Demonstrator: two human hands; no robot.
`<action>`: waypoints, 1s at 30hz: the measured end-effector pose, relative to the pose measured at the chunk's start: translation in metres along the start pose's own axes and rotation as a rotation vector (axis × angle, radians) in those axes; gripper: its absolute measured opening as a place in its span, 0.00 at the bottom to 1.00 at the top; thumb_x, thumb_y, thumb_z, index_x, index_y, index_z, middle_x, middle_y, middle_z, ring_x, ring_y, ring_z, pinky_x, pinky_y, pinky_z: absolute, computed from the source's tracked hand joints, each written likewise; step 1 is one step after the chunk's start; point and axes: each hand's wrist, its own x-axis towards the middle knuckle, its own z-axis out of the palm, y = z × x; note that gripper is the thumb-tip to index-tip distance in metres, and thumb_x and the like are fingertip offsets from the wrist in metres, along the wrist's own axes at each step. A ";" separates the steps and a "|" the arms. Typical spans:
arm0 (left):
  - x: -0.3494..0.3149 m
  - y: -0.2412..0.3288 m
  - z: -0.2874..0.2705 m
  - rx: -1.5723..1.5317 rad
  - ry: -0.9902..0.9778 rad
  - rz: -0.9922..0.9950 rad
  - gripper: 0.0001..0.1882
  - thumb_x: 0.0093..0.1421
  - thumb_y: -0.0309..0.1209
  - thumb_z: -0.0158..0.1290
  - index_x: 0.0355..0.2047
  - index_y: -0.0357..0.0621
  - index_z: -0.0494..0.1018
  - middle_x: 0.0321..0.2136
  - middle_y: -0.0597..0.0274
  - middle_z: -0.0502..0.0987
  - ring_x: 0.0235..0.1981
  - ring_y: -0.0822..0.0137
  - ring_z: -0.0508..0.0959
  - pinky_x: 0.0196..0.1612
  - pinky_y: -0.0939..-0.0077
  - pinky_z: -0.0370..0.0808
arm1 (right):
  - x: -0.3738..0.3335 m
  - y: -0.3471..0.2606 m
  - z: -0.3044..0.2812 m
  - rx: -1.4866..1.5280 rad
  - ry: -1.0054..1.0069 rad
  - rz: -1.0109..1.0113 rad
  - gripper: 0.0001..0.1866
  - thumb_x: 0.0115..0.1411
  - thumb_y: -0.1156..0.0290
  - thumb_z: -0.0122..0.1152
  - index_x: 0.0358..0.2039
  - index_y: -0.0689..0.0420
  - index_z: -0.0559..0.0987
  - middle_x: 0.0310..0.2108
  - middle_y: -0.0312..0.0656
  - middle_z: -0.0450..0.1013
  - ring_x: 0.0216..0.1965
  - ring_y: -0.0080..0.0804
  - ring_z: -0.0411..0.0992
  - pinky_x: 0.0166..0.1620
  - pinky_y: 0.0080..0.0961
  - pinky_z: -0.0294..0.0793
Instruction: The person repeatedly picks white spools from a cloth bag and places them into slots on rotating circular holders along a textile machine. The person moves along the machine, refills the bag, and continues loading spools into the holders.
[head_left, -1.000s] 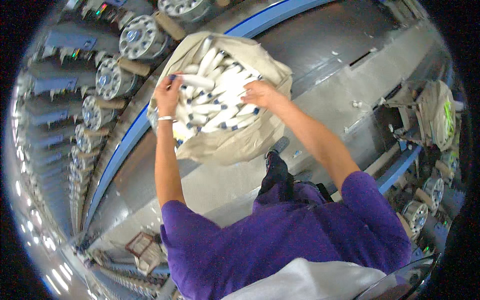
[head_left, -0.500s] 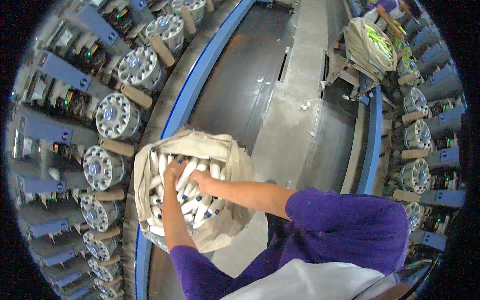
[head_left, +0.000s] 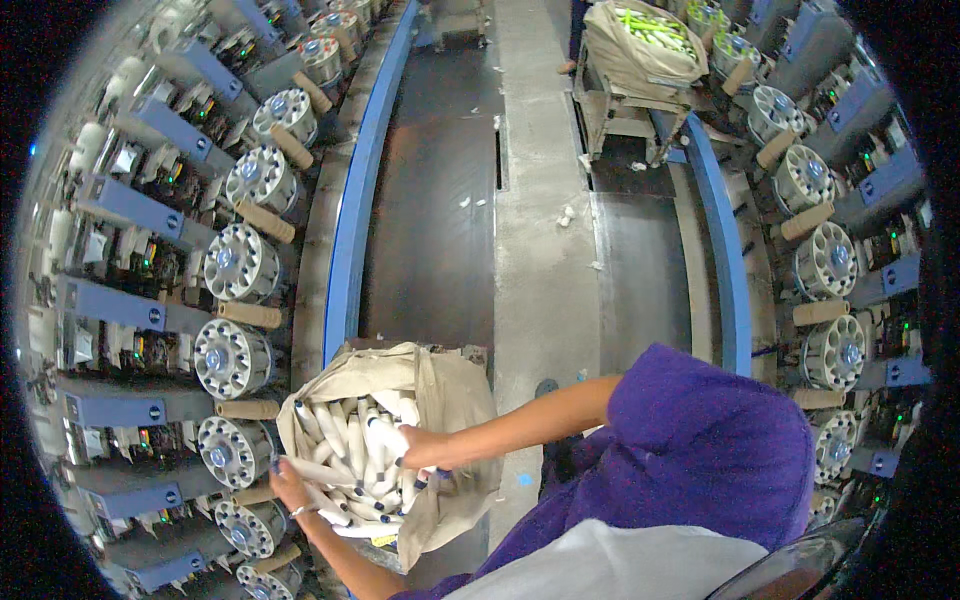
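A beige canvas sack (head_left: 455,400) in front of me is full of white yarn bobbins (head_left: 350,445) with dark blue tube ends. At the sack's left rim my left hand (head_left: 290,487) is closed on white yarn bobbins that point in over the sack; how many it holds is hard to tell. My right hand (head_left: 425,447) is over the right part of the heap, its fingers curled round a yarn bobbin and partly hidden by it. Just left of my left hand stands a round grey magazine (head_left: 232,453) with holes around its top.
Winding machines with round magazines (head_left: 240,262) and tan cones (head_left: 250,316) line both sides. Blue rails (head_left: 372,190) edge the aisle (head_left: 545,290). Farther off, a cart holds another canvas sack (head_left: 625,55) with green and white bobbins; a person's leg shows beside it. White scraps lie on the floor.
My left hand has left the heap and moved to the sack's left rim with bobbins. My right hand stays over the sack. The view has turned and the sack sits lower.
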 end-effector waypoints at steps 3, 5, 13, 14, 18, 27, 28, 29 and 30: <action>-0.025 0.081 -0.002 -0.384 0.109 -0.140 0.20 0.60 0.45 0.54 0.37 0.37 0.74 0.26 0.61 0.76 0.24 0.65 0.75 0.27 0.68 0.74 | -0.054 -0.003 -0.065 0.117 -0.031 -0.197 0.43 0.48 0.82 0.60 0.65 0.56 0.54 0.42 0.44 0.68 0.32 0.29 0.72 0.28 0.26 0.74; -0.047 0.142 0.033 -0.848 -0.157 -0.370 0.22 0.62 0.48 0.53 0.42 0.41 0.74 0.32 0.60 0.78 0.31 0.65 0.77 0.34 0.67 0.77 | -0.095 -0.006 -0.126 0.385 -0.231 -0.313 0.47 0.53 0.80 0.62 0.69 0.50 0.48 0.44 0.40 0.68 0.32 0.26 0.72 0.31 0.22 0.78; -0.235 0.381 0.303 -0.879 -1.484 0.407 0.22 0.61 0.53 0.51 0.38 0.47 0.71 0.56 0.46 0.68 0.43 0.68 0.75 0.43 0.73 0.75 | -0.325 0.000 -0.284 0.350 0.039 -0.462 0.31 0.65 0.49 0.51 0.63 0.51 0.62 0.29 0.35 0.73 0.13 0.15 0.62 0.12 0.14 0.58; -0.260 0.409 0.327 -0.816 -1.538 0.488 0.22 0.61 0.54 0.51 0.37 0.47 0.70 0.55 0.47 0.70 0.43 0.67 0.75 0.42 0.73 0.75 | -0.356 0.005 -0.297 0.309 0.161 -0.410 0.26 0.65 0.49 0.51 0.57 0.53 0.67 0.26 0.33 0.72 0.12 0.14 0.61 0.11 0.14 0.56; -0.357 0.496 0.392 -0.609 -1.698 0.350 0.21 0.63 0.54 0.47 0.37 0.48 0.69 0.51 0.51 0.73 0.42 0.64 0.76 0.38 0.70 0.77 | -0.470 0.076 -0.348 0.252 0.499 -0.324 0.17 0.66 0.52 0.52 0.38 0.53 0.76 0.15 0.25 0.61 0.11 0.12 0.54 0.11 0.14 0.49; -0.549 0.598 0.518 -0.580 -2.138 0.195 0.21 0.66 0.52 0.45 0.36 0.47 0.72 0.44 0.54 0.77 0.29 0.69 0.76 0.26 0.76 0.72 | -0.672 0.275 -0.335 1.163 0.706 -1.971 0.08 0.66 0.68 0.52 0.30 0.54 0.68 0.18 0.27 0.58 0.16 0.14 0.56 0.15 0.14 0.56; -0.568 0.603 0.524 -0.531 -2.145 0.210 0.20 0.66 0.51 0.45 0.36 0.46 0.72 0.44 0.54 0.77 0.29 0.69 0.76 0.27 0.75 0.73 | -0.677 0.271 -0.333 1.174 0.882 -2.133 0.03 0.64 0.73 0.52 0.34 0.57 0.69 0.18 0.29 0.58 0.18 0.14 0.57 0.18 0.12 0.57; -0.590 0.609 0.530 -0.496 -2.194 0.217 0.20 0.66 0.50 0.45 0.36 0.46 0.72 0.44 0.54 0.77 0.29 0.69 0.76 0.27 0.75 0.73 | -0.680 0.265 -0.334 1.074 1.135 -1.968 0.05 0.64 0.75 0.50 0.40 0.59 0.70 0.20 0.30 0.62 0.18 0.16 0.58 0.20 0.16 0.60; -0.612 0.614 0.535 -0.437 -2.233 0.217 0.20 0.67 0.50 0.45 0.36 0.46 0.72 0.44 0.54 0.77 0.29 0.69 0.76 0.27 0.75 0.73 | -0.679 0.257 -0.338 0.742 1.832 -1.366 0.08 0.65 0.73 0.50 0.42 0.61 0.72 0.25 0.33 0.69 0.23 0.20 0.65 0.27 0.19 0.67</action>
